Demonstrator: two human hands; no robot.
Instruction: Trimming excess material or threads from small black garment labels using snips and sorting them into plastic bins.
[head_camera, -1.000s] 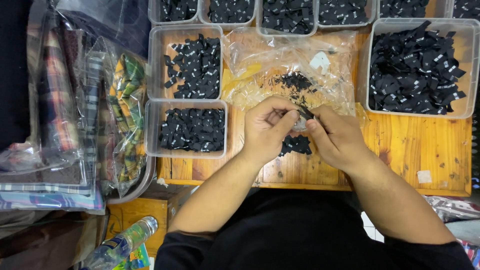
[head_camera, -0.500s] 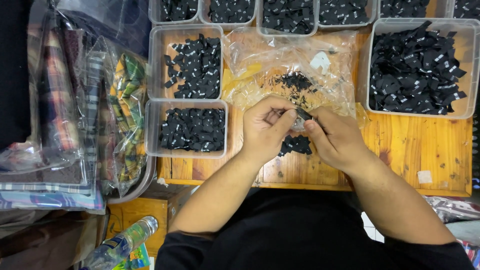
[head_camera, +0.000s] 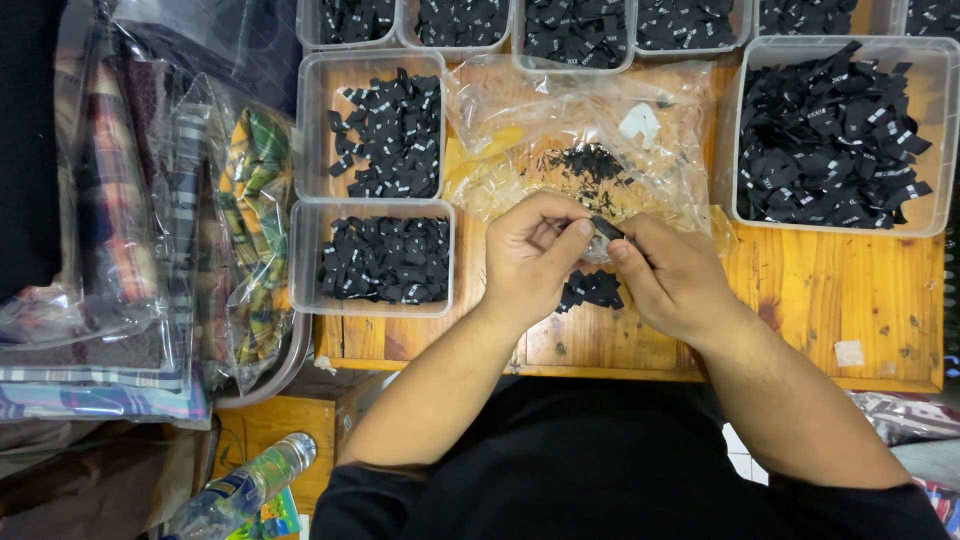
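My left hand (head_camera: 537, 255) and my right hand (head_camera: 672, 275) meet over a wooden table (head_camera: 830, 310), both pinching one small black fabric label (head_camera: 606, 228) between thumbs and fingers. Just under the hands lies a small heap of black labels (head_camera: 592, 290) on the wood. Behind the hands a crumpled clear plastic bag (head_camera: 585, 140) holds more small black pieces.
Clear plastic trays of black labels surround the work spot: one at near left (head_camera: 372, 258), one behind it (head_camera: 375, 125), a large one at right (head_camera: 835, 135), several along the back. Bagged plaid fabrics (head_camera: 130, 230) pile at left. A plastic bottle (head_camera: 245, 490) lies below.
The hands have barely moved; the fingers shifted slightly on the black label they hold.
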